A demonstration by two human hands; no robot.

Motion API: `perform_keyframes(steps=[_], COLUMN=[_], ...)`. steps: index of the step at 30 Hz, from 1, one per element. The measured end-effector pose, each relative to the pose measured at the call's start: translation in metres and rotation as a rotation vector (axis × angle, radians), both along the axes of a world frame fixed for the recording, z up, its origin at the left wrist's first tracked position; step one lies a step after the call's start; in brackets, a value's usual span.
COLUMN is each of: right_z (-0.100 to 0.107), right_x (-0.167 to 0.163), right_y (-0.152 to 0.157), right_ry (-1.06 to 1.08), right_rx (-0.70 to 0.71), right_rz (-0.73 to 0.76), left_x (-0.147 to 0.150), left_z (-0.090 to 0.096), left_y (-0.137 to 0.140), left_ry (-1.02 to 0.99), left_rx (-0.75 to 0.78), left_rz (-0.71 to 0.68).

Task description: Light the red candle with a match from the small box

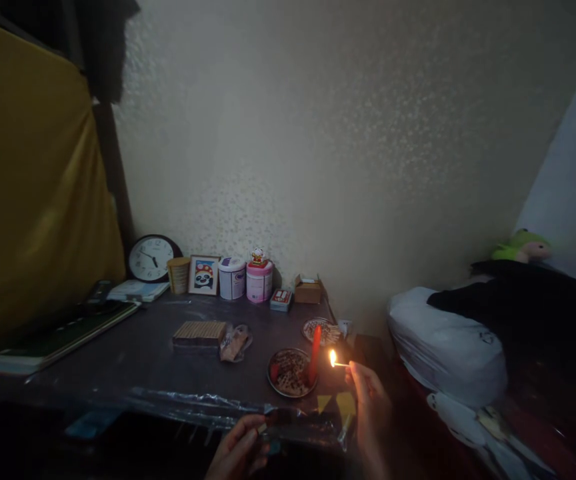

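A burning match (341,364) is pinched between the fingertips of my right hand (368,400), its flame pointing up at the left end. Just left of the flame, a red candle (316,353) stands upright at the right side of a round patterned plate (292,395); I see no flame on its top. A small red lump (275,372) sits at the plate's left side. Low in front of the table edge, my left hand (241,445) is closed around a small pale-edged object, mostly hidden by the fingers and too dark to name.
Behind the candle lies a second patterned plate (313,325) with thin sticks. Left are a stack of slats (199,333) and a crumpled plastic bag (235,344). Along the wall stand a clock (152,259), picture frame (204,275), tins (259,283) and cardboard box (308,291). Plastic sheeting (193,405) covers the table edge.
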State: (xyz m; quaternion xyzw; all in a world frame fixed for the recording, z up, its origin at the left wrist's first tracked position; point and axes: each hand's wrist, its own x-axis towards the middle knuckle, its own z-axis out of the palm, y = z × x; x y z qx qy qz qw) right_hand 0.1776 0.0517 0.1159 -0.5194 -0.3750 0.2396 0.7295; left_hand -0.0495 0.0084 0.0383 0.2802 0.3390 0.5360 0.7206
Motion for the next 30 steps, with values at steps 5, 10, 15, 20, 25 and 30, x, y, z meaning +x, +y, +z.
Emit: perform_keyframes(steps=[5,10,15,20,25,30], right_z=[0.019,0.025,0.024,0.026,0.030,0.031], right_x=[-0.005,-0.004,-0.001,-0.002,-0.004,-0.007], right_y=[0.001,0.010,0.025,0.035,0.039,0.043], right_ry=[0.136,0.294,0.327,0.334,0.314,0.293], right_rx=[-0.001,0.058,0.098,0.115,0.114,0.117], right_rz=[0.131,0.195,0.232,0.268,0.300,0.306], left_x=[-0.002,-0.005,-0.007,-0.007,-0.006,-0.006], left_z=[0.003,-0.004,-0.007,-0.006,-0.006,-0.005], left_y=[-0.003,-0.002,-0.001,0.000,0.001,-0.001], left_ry=[-0.005,-0.012,-0.018,-0.041,-0.026,-0.033], left_rx=[-0.019,0.005,0.018,0.025,0.012,-0.007], left_rz=[-0.004,-0.003,-0.006,-0.016,0.002,0.021])
